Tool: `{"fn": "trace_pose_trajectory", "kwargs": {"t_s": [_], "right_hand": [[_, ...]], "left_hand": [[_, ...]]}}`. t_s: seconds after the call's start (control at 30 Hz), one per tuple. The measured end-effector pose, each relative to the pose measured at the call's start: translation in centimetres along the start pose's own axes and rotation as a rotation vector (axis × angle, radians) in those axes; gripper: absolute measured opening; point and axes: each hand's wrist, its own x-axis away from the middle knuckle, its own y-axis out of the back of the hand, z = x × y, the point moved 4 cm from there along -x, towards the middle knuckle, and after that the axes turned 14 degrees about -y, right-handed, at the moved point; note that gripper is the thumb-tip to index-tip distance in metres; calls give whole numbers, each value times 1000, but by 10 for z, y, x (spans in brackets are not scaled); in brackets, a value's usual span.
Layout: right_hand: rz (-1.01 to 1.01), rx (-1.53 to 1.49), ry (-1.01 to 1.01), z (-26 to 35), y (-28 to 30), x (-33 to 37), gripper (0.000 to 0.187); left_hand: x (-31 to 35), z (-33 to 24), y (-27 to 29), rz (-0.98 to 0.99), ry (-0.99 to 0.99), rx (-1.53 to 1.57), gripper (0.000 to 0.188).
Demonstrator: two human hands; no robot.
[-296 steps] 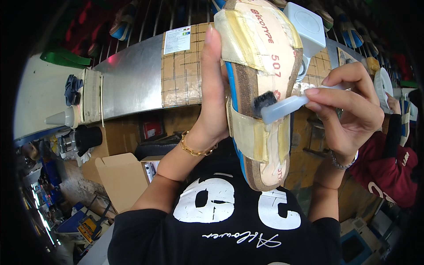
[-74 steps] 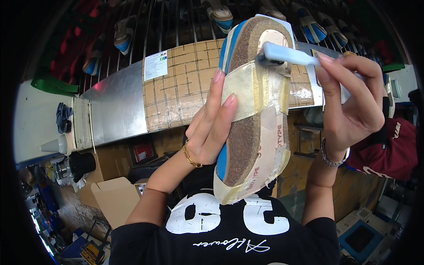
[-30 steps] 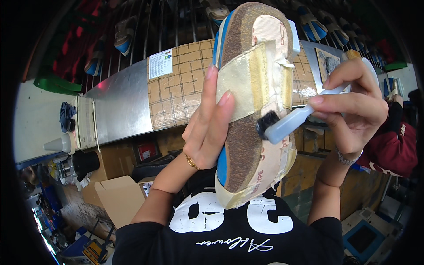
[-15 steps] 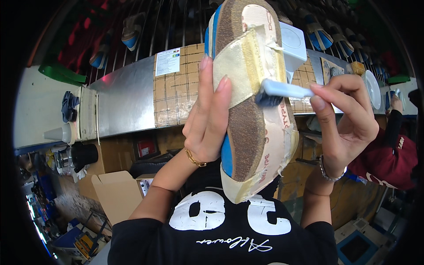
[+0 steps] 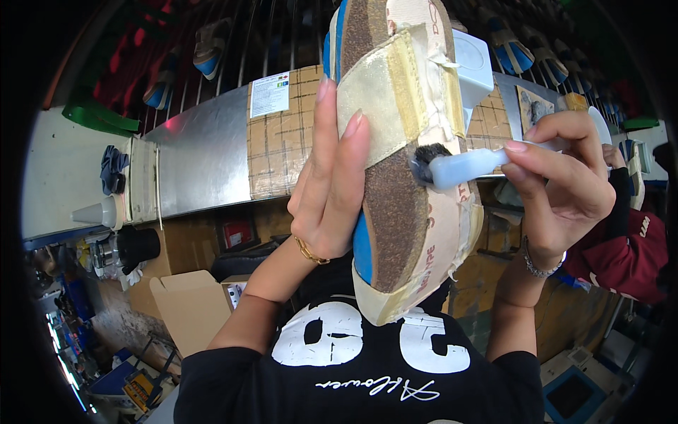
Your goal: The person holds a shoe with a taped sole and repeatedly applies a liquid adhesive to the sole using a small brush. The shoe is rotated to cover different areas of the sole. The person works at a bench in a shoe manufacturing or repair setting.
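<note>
my left hand [image 5: 332,191] gripped the taped sandal [image 5: 402,162] along its left edge; my right hand [image 5: 558,184] pinched the brush [image 5: 452,166], bristles touching the sole's right edge.

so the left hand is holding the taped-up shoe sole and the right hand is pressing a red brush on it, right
Not quite: the brush has a pale blue handle, not red. The head view shows the right hand pressing it on the taped shoe sole, which the left hand holds.

Around me I see a long grey metal duct [image 5: 201,166] partly wrapped in taped cardboard, a rack of dark bars [image 5: 261,42] with shoes above it, and an open cardboard box [image 5: 187,307] lower left.
</note>
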Motion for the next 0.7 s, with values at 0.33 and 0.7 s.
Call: {"fn": "trace_pose_trajectory", "kwargs": {"t_s": [0.33, 0.7], "right_hand": [[62, -62, -89, 4, 1, 14, 32], [36, -67, -52, 14, -12, 30, 31]], "left_hand": [[-5, 3, 2, -25, -7, -33, 77], [-1, 8, -5, -28, 208, -19, 77]]}}
